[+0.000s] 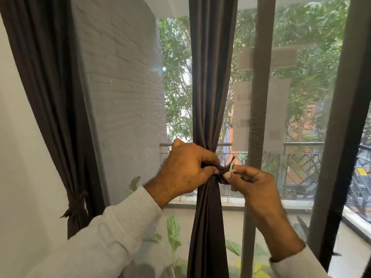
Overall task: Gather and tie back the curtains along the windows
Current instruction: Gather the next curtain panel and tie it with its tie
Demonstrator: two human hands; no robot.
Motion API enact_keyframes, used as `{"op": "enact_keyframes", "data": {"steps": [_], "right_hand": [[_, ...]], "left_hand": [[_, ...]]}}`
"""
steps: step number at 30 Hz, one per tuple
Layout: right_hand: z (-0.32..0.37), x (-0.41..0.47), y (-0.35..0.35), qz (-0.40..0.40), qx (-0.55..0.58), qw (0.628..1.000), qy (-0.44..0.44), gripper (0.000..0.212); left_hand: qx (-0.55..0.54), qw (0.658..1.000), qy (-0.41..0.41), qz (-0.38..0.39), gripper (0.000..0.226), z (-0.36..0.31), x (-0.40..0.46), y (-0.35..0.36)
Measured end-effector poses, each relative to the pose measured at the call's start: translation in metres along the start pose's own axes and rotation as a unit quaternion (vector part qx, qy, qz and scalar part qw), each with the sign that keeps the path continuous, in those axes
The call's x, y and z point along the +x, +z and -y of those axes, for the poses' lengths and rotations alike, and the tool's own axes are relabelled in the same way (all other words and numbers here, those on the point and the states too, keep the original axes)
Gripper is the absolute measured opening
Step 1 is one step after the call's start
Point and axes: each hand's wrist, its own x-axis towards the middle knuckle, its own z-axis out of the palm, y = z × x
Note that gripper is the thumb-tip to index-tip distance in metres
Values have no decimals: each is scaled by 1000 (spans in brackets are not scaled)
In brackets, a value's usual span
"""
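At the centre of the frame, the left hand [183, 170] clamps its fingers around the gathered dark curtain [210, 97]. The right hand [253, 183] pinches the tie-back strap [225, 170] end between thumb and fingertips, beside it. At lower left, another curtain [50, 97] hangs tied.

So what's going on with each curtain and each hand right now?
Left curtain: gathered, already tied back with a knotted tie.
Middle curtain: bunched together at the waist, tie strap around it, not yet fastened.
Left hand: closed, grip on the strap against the curtain.
Right hand: closed, pinching the strap's free end.
Window: uncovered between the curtains, trees visible outside.
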Motion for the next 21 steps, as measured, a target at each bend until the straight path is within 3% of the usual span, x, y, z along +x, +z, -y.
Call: {"op": "enact_keyframes", "data": {"steps": [2,5,9,15,19,21], "right_hand": [[2,1,-4,5,-8,999,33,3],[5,6,-10,-2,-2,996,94,22],[16,14,-15,22,-57,991,116,18],[31,20,-19,61,-139,985,76,18],[32,20,-21,57,-149,985,73,18],[29,19,-21,57,-152,984,72,19]], "left_hand": [[-2,999,30,-16,15,1,-1,3],[47,993,96,-52,30,5,-5,11],[111,971,196,-78,57,8,-12,20],[142,955,246,-89,29,20,-8,26],[84,964,228,-106,47,13,-13,33],[91,961,238,-110,46,13,-12,34]]}}
